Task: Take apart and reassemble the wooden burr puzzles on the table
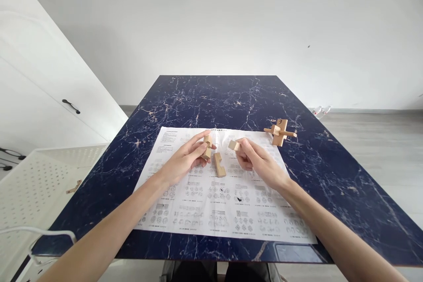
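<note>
My left hand (191,152) is closed around notched wooden puzzle pieces (207,146), held just above a printed sheet (198,213); how many pieces it grips is partly hidden by the fingers. My right hand (253,156) pinches a wooden puzzle piece (234,145), its square end pointing left toward the other hand. Between the two hands, a loose notched wooden piece (219,165) lies on the sheet. The sheet carries rows of small diagrams and text.
An assembled wooden puzzle (280,132) with a dark mark stands at the sheet's upper right corner. The dark blue marbled table (218,101) reaches toward the wall. To the left are a white perforated basket (36,185) with a small wooden piece (74,187) and a white cabinet (49,66).
</note>
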Demonstrator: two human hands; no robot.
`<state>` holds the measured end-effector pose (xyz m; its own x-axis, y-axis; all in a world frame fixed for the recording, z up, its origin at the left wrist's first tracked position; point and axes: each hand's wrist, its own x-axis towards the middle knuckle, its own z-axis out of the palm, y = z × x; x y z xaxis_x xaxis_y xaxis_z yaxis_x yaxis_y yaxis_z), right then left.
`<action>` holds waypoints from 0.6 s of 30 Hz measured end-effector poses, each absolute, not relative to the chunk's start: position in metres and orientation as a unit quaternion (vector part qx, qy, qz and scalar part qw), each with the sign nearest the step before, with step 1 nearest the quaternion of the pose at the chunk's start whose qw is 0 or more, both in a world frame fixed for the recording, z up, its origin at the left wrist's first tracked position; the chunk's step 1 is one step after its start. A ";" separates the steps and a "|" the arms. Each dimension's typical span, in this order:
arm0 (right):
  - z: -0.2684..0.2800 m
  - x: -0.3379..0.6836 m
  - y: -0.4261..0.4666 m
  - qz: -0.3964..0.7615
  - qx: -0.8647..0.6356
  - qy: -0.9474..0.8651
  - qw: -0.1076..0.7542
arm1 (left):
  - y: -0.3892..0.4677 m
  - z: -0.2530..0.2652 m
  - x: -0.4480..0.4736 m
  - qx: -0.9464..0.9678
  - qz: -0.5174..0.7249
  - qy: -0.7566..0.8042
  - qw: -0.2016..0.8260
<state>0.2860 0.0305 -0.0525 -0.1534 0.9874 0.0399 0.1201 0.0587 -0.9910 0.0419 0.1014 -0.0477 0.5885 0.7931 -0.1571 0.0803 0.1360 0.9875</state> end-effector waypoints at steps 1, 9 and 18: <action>-0.053 0.285 0.030 0.509 -0.464 -0.577 0.439 | 0.101 -0.048 0.042 0.602 0.268 0.370 0.655; -0.061 0.284 0.029 0.511 -0.413 -0.623 0.425 | 0.092 -0.046 0.047 0.657 0.237 0.350 0.624; -0.062 0.275 0.025 0.417 -0.510 -0.625 0.419 | 0.081 -0.045 0.053 0.665 0.258 0.335 0.616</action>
